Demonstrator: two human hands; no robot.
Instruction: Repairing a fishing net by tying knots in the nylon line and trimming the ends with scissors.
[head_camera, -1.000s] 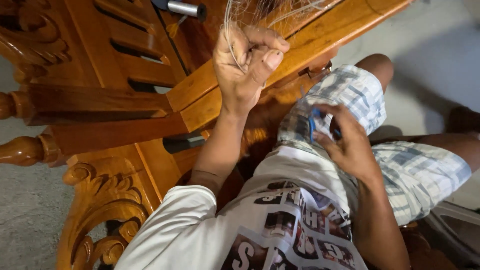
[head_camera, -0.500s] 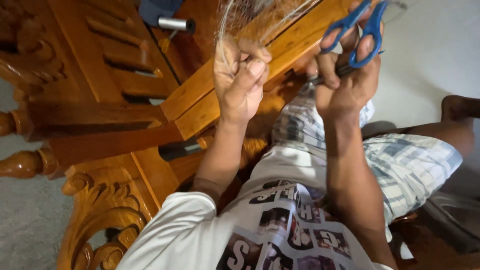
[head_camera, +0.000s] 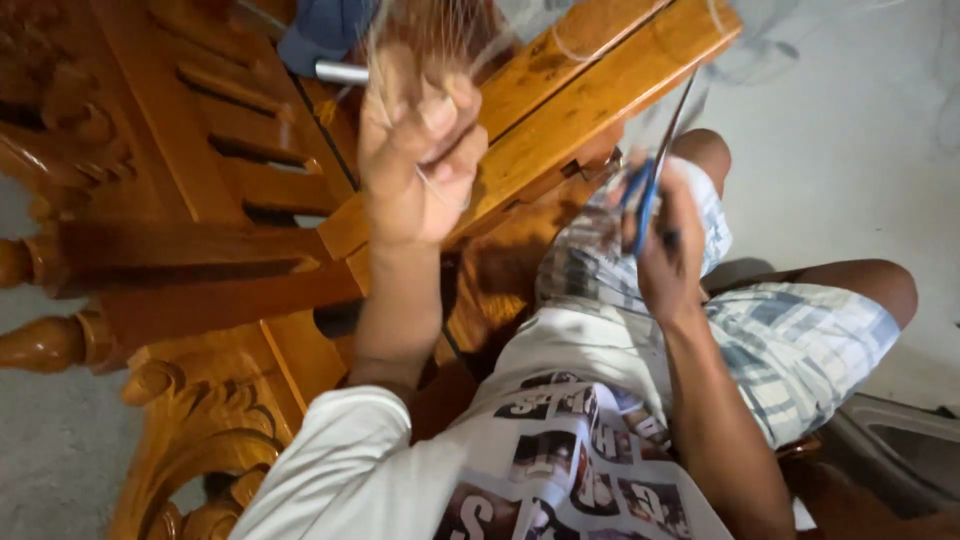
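Strands (head_camera: 440, 40) bunch inside left hand (head_camera: 415, 160) fingers; right hand (head_camera: 668, 250) grips scissors (head_camera: 655, 180).

Big carved wooden furniture piece (head_camera: 190, 250) fills the left side, warm orange varnish, turned knobs and scrollwork down low. A slanted wooden beam (head_camera: 600, 90) juts from its upper right. Pale grey floor (head_camera: 830, 170) spreads right of it, evenly lit, and shows again at lower left.

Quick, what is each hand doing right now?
Left hand: closed in a fist around a bunch of thin pale strands.
Right hand: closed on blue-handled scissors, blades pointing up.
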